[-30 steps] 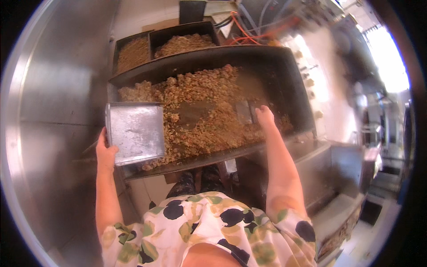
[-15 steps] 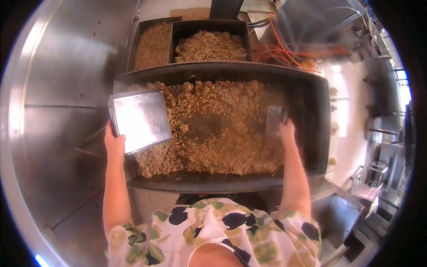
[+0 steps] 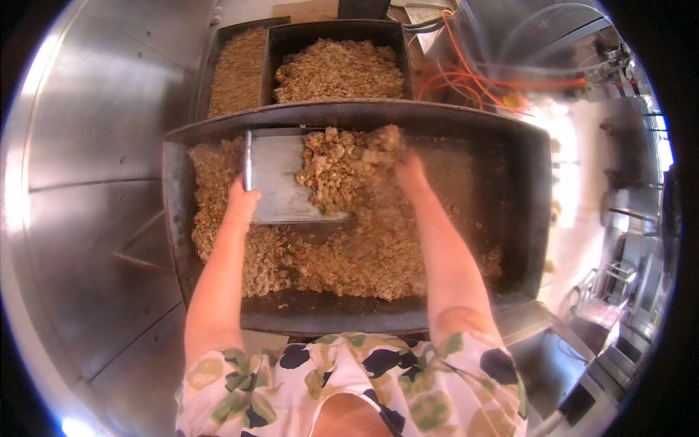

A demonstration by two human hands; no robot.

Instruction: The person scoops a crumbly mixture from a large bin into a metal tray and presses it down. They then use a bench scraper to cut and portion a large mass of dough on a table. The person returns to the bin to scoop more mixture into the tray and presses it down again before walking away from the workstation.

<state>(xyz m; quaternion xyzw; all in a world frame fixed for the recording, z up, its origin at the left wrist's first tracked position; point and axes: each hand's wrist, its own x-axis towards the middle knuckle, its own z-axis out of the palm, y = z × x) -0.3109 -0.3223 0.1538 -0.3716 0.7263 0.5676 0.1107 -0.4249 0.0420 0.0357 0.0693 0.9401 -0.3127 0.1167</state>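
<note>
My left hand is closed on the raised edge of a flat metal scoop pan. The pan lies low in a large dark metal trough, its open side turned to the right. A heap of brown, crumbly mixture covers the pan's right part. At the heap's right side is my right hand, blurred by motion and closed on a metal scraper. The mixture and the blur mostly hide the scraper now; the earlier head picture shows it in that hand. Loose mixture lies along the trough's near side.
Beyond the trough stand a dark bin of the same mixture and a narrower filled bin. An orange hose coils at the far right. A stainless steel wall runs along the left.
The pan has come down from the left into the trough and now carries mixture. My right hand has swept left and farther away, pushing mixture against the pan.
</note>
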